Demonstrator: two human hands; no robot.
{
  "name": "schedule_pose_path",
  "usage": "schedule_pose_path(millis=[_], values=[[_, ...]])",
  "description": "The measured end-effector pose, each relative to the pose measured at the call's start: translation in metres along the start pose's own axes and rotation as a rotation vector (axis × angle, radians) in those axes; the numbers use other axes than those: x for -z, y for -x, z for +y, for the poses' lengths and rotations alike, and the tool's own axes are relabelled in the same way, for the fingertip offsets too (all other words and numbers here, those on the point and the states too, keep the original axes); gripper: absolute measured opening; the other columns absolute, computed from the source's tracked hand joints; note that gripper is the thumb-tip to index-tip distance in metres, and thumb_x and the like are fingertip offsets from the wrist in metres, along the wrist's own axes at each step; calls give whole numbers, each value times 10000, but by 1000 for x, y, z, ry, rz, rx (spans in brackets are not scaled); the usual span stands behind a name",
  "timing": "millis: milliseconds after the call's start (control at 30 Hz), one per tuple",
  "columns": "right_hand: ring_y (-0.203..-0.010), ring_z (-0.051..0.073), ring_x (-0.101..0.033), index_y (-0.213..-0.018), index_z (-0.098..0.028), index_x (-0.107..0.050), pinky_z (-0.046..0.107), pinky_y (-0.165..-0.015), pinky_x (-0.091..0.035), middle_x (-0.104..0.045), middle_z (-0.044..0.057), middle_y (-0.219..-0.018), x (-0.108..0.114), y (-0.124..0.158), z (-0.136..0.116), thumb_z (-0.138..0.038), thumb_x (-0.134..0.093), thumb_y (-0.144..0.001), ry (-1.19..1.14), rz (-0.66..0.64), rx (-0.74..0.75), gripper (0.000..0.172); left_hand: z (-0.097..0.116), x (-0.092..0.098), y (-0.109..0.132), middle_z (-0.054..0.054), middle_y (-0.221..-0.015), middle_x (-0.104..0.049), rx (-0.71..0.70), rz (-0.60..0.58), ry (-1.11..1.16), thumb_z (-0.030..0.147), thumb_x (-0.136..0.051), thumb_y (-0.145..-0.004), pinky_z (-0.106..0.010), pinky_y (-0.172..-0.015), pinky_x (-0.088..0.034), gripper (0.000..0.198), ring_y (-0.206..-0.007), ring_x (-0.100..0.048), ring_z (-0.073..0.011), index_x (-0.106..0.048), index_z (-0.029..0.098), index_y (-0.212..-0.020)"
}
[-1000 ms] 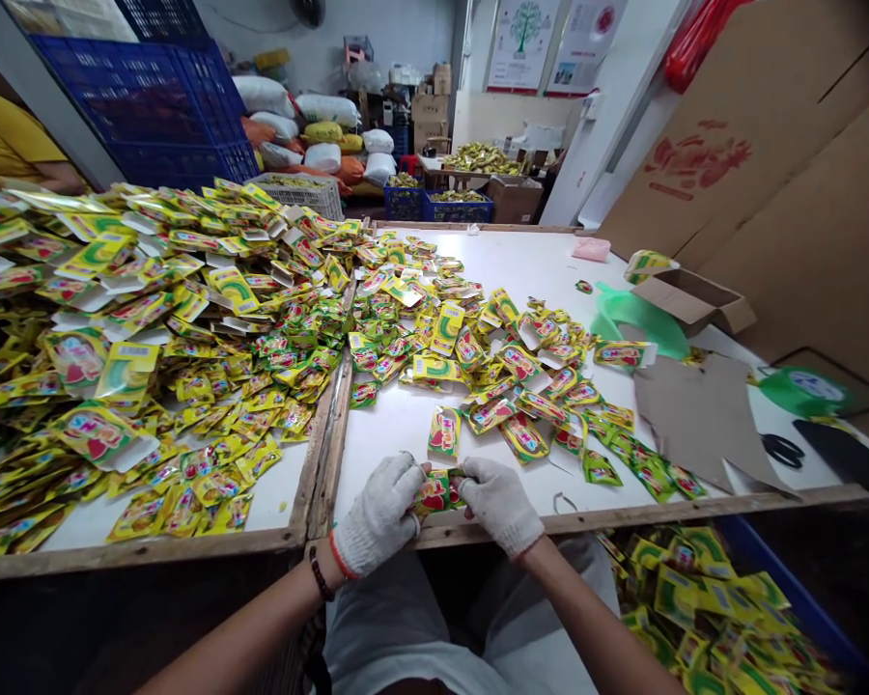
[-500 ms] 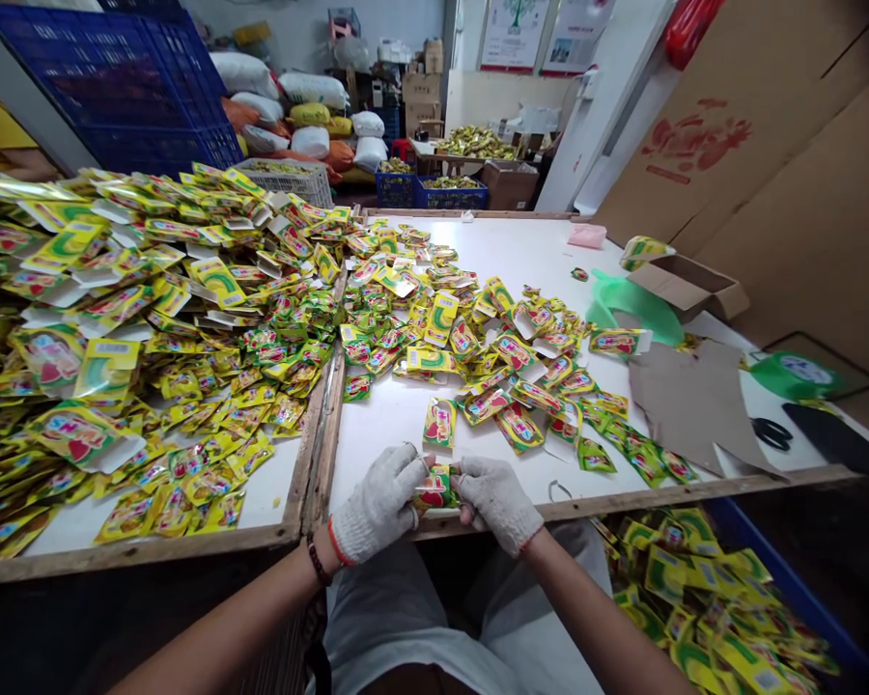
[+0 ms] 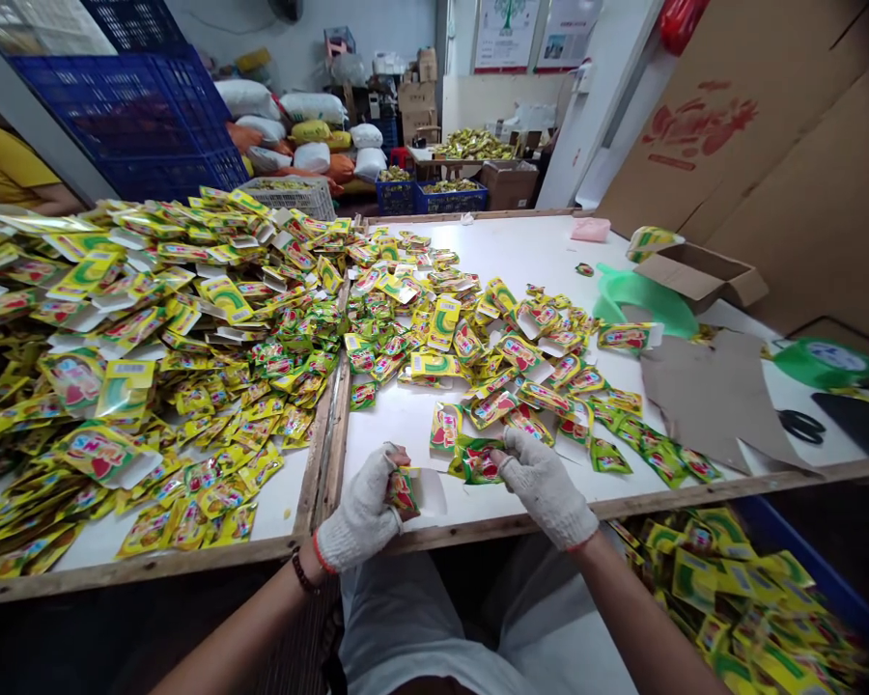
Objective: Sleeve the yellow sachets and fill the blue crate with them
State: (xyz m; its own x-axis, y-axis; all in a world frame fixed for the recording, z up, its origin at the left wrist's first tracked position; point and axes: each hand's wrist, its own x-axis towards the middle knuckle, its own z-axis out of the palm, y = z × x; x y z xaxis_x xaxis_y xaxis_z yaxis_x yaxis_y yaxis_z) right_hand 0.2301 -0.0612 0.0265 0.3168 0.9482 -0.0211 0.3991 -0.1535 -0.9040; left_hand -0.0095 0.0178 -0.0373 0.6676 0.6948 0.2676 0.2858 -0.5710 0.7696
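Note:
My left hand (image 3: 362, 512), in a white knit glove, is closed around a small printed packet (image 3: 404, 494) just above the table's front edge. Its fingers partly cover the packet. To the right, my gloved right hand (image 3: 550, 489) pinches the right end of a shiny green packet (image 3: 476, 459) with a red print. A yellow printed box (image 3: 445, 428) lies on the table directly behind that green packet. The two hands are apart.
Heaps of yellow boxes and small packets (image 3: 217, 405) cover the left table, past a wooden divider (image 3: 325, 463). At right are torn cardboard (image 3: 716, 396), black scissors (image 3: 801, 426), a green basin (image 3: 641, 299) and an open carton (image 3: 702, 272). A blue crate of boxes (image 3: 811, 560) stands below.
My hands were together at one green packet. They have moved apart, the right one to the right with a green packet, the left one slightly left with a packet.

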Motion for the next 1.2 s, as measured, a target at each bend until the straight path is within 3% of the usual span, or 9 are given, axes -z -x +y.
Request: schedule_pose_path(millis=[200, 267, 367, 500, 667, 767, 867, 1067, 1200], values=[[-619, 131, -507, -723, -181, -497, 233, -566, -436, -538, -1, -655, -6, 4, 9, -332, -465, -786, -32, 77, 58, 167, 16, 12, -10, -143, -1345, -354, -56, -152, -6, 308, -749, -589, -479, -1064, -261, 802, -1285, -294, -306, -360, 187, -1281], [-673, 144, -539, -761, -176, -518, 241, -612, -453, -574, 14, -710, -14, 6, 9, -322, -456, -814, -54, 82, 87, 168, 31, 10, -19, -134, -1322, -404, 0, -143, 54, 339, -750, -594, -456, -1036, -309, 826, -1226, -378, -299, -354, 184, -1302], [-737, 160, -578, -815, -177, -552, 250, -669, -467, -622, 32, -784, -28, 12, 6, -300, -449, -838, -83, 96, 128, 162, 54, -4, -34, -82, -1117, -571, 199, -122, 315, 301, -619, -746, -336, -875, -449, 475, -994, -551, -208, -467, 173, -1178], [-799, 178, -609, -942, -170, -540, 266, -693, -491, -645, 57, -878, -35, 18, 9, -346, -507, -816, -152, 82, 92, 219, 69, -24, -51, -39, -859, -617, 337, -134, 478, 238, -547, -765, -245, -679, -458, 173, -773, -567, -153, -562, 130, -900], [-610, 166, -620, -924, -144, -537, 234, -455, -457, -650, 63, -790, -21, 13, 26, -381, -537, -762, -309, -14, -167, 287, 67, -27, -75, -10, -671, -558, 263, -138, 42, 360, -450, -827, -224, -571, -379, 252, -649, -524, -137, -536, 150, -717], [-503, 133, -582, -903, -136, -539, 210, -402, -409, -644, 47, -724, -11, 6, 38, -373, -554, -732, -332, 106, -222, 293, 60, -30, -100, -61, -806, -593, 270, -83, -438, 450, -397, -839, -277, -615, -393, 320, -738, -568, -198, -550, 170, -857], [-466, 132, -570, -952, -133, -534, 218, -398, -412, -643, 38, -705, -8, 2, 51, -391, -587, -695, -372, 189, -278, 368, 50, -37, -125, -133, -995, -585, 299, -185, -738, 509, -523, -741, -325, -642, -423, 490, -845, -590, -272, -489, 173, -1095], [-556, 158, -599, -955, -136, -606, 248, -477, -457, -664, 55, -753, -14, 4, 75, -463, -615, -692, -438, 215, -224, 420, 32, -18, -149, -157, -972, -587, 190, -332, -843, 252, -427, -826, -374, -720, -435, 284, -883, -583, -266, -519, 150, -1074], [-716, 190, -620, -932, -136, -643, 279, -615, -500, -681, 83, -842, -14, 4, 81, -460, -624, -702, -429, 193, -136, 397, 21, 6, -152, -109, -1170, -528, -322, -558, -850, 135, -491, -763, -450, -931, -340, 337, -1118, -455, -277, -544, 233, -1081]])
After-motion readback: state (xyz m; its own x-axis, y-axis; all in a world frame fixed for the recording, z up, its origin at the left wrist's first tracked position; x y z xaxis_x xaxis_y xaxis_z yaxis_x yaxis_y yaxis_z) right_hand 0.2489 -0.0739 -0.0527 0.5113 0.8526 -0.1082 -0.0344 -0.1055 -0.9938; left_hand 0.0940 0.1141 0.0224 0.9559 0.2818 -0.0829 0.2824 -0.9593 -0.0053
